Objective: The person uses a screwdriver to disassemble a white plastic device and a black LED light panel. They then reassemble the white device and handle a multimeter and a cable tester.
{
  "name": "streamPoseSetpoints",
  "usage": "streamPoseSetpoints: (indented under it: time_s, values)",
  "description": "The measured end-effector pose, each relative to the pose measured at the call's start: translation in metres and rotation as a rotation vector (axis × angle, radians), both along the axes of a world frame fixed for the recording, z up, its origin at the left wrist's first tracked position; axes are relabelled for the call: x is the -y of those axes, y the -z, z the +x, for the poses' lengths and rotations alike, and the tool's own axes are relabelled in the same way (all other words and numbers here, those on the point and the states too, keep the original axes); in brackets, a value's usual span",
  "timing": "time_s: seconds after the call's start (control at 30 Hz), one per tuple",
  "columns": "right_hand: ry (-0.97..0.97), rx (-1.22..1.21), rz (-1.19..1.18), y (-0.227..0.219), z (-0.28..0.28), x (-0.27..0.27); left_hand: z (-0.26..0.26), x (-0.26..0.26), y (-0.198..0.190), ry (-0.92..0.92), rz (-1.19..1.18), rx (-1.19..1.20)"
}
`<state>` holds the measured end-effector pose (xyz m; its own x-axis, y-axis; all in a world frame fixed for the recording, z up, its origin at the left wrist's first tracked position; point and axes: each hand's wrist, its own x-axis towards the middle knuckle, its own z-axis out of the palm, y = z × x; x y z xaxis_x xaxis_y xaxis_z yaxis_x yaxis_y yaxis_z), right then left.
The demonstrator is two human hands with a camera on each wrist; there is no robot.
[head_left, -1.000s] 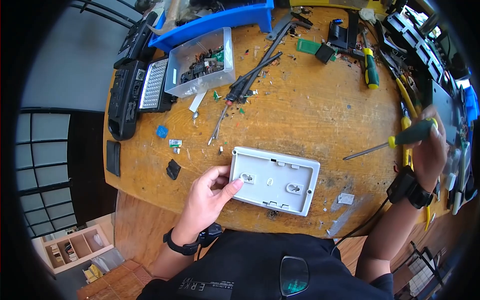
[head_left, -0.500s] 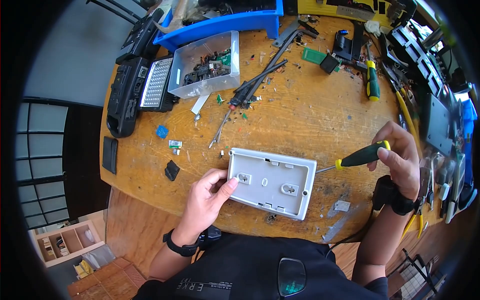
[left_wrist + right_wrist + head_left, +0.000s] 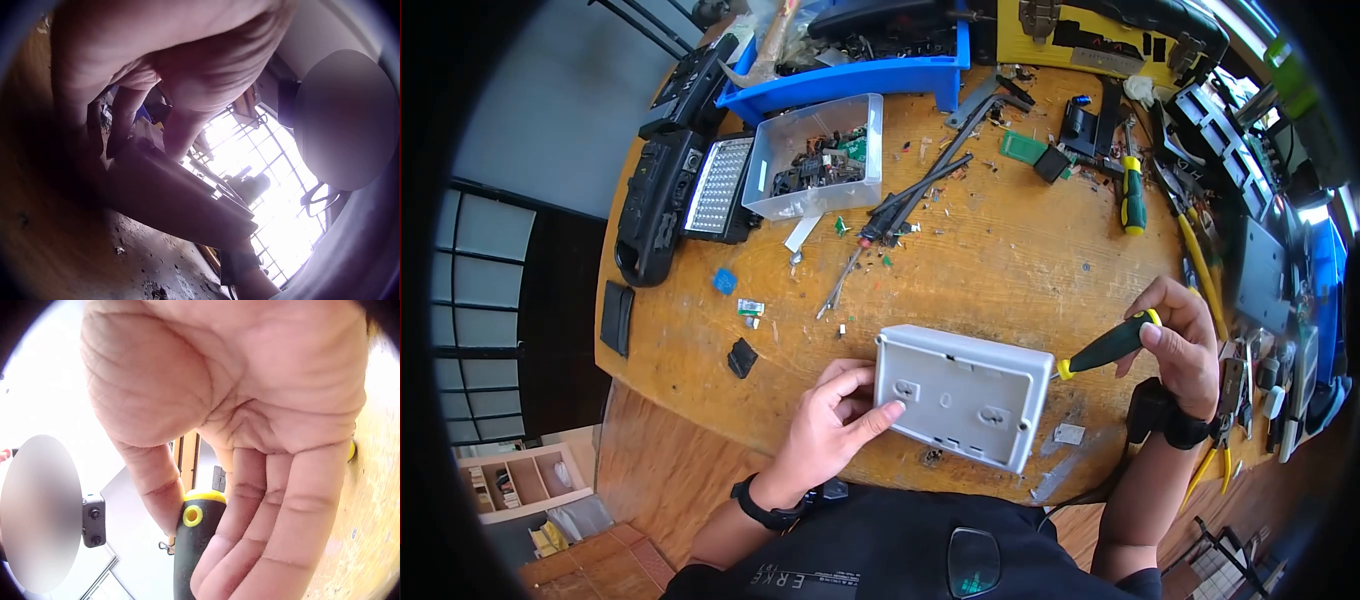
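Observation:
A pale grey plastic housing (image 3: 948,428) is tilted above the table's near side, its hollow face with two keyhole slots toward me. My left hand (image 3: 830,430) grips its left end, thumb over the rim and fingers behind. In the left wrist view the housing (image 3: 169,190) is a dark slab between thumb and fingers. My right hand (image 3: 1185,350) holds a screwdriver (image 3: 1108,345) by the butt of its dark green and yellow handle. The blade's short visible part meets the housing's right end; its tip is hidden. In the right wrist view, thumb and fingers pinch the handle (image 3: 187,565).
A clear bin (image 3: 815,205) of small parts stands before a blue tray (image 3: 850,82). Long dark rods (image 3: 935,165) and scraps lie mid-table. Another screwdriver (image 3: 1133,195), pliers (image 3: 1228,400) and other tools line the right side. A lamp (image 3: 718,187) sits at left.
My right hand has brought the screwdriver left and nearer, from over the right-hand tools to the housing's right end. The housing now tilts more, showing its far side wall; my left hand keeps its grip.

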<state>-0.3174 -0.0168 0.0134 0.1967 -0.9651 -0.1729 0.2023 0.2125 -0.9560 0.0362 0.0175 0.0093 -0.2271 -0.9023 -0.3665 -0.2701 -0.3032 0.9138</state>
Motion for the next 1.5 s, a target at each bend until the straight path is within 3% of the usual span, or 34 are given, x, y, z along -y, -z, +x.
streamPoseSetpoints:
  time_s: [0.63,0.77,0.87,0.97,1.07,1.13,1.33,1.43,1.5]
  values:
    - [0.030,0.057,-0.008,0.005,0.003,0.003,-0.012,0.010,0.010,0.078,0.149,-0.188]
    - [0.031,0.036,0.024,0.003,0.007,0.003,-0.022,0.017,0.006,0.075,0.071,-0.237]
    - [0.031,0.043,0.038,0.001,0.007,0.003,-0.025,0.025,0.005,0.153,0.098,-0.266]
    - [0.027,0.063,0.034,0.000,0.003,0.003,-0.026,0.030,0.008,0.249,0.108,-0.170]
    - [0.034,0.081,0.028,-0.001,0.003,0.002,-0.031,0.030,0.007,0.205,0.161,-0.194]
    - [0.020,0.074,0.016,0.000,0.002,0.002,-0.034,0.028,0.011,0.177,0.011,-0.112]
    - [0.012,0.073,0.036,-0.002,0.003,0.001,-0.043,0.027,0.008,0.213,-0.123,-0.044]
    - [0.027,0.064,0.057,-0.004,0.003,0.001,-0.042,0.033,-0.002,0.293,-0.115,0.088]
    - [0.045,0.035,0.074,-0.003,0.002,0.002,-0.036,0.038,0.002,0.304,-0.027,0.041]
